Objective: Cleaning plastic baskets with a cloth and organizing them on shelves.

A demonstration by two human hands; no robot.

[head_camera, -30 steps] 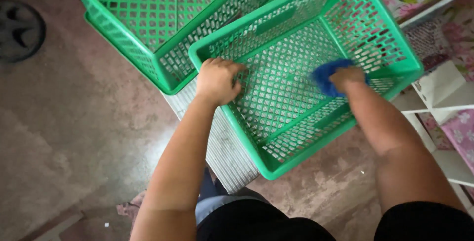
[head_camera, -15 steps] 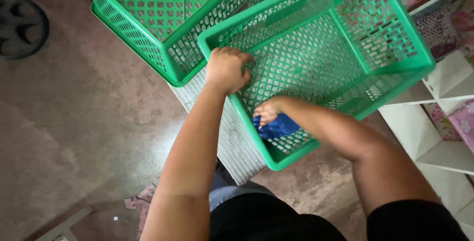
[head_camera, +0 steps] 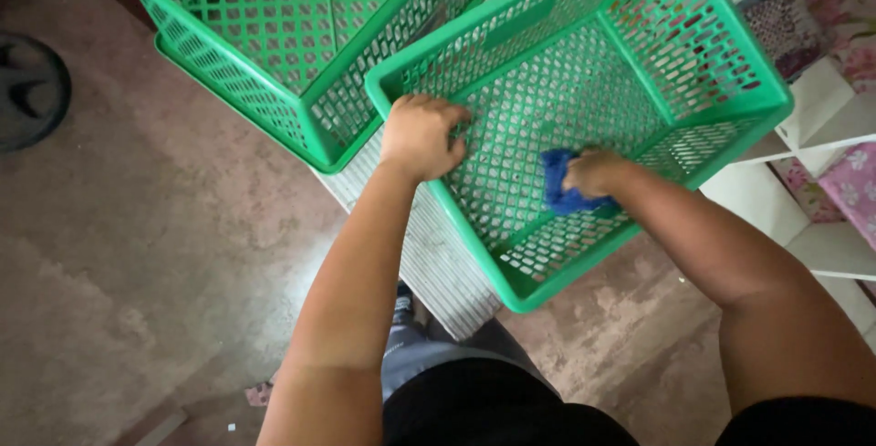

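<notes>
Clutching a blue cloth [head_camera: 558, 186], the right hand [head_camera: 593, 172] presses it onto the mesh floor inside the near green basket [head_camera: 730, 53].

Left hand [head_camera: 422, 134] curls shut over that basket's left rim, fingers hooked through the lattice. A second green basket [head_camera: 274, 35] sits just left of it, touching; both rest on a white slatted surface [head_camera: 429, 263].
</notes>
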